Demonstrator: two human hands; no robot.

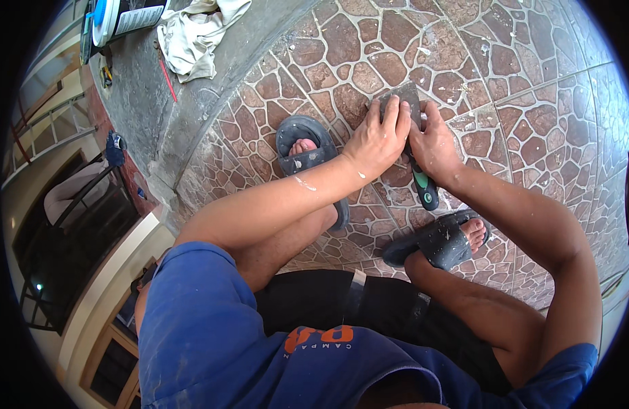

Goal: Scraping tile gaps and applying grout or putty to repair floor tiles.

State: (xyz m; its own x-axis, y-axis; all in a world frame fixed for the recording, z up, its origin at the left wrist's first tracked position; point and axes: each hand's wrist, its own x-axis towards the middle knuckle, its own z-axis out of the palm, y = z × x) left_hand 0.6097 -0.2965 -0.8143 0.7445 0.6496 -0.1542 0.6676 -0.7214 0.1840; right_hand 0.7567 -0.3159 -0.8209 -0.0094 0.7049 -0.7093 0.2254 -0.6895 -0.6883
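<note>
Both my hands are on a putty knife [425, 189], its grey blade pointing away from me and its black-and-green handle toward me, low over the stone-patterned floor. My left hand [382, 136] lies over the blade with its fingers bent, pressing on it. My right hand [430, 143] grips the knife from the right, thumb by the left fingertips and fingers round the blade's edge; the part between my hands is hidden. My feet in dark, paint-spotted slides [297, 133] are on either side below.
A grey concrete ledge [137, 123] curves along the left, bearing a white rag [195, 37], a tub with blue trim [120, 20], a red stick [166, 78] and a small yellow-and-black tool [106, 75]. Irregular reddish stone-patterned tiles [526, 129] spread ahead and right. A ladder [55, 123] shows at far left.
</note>
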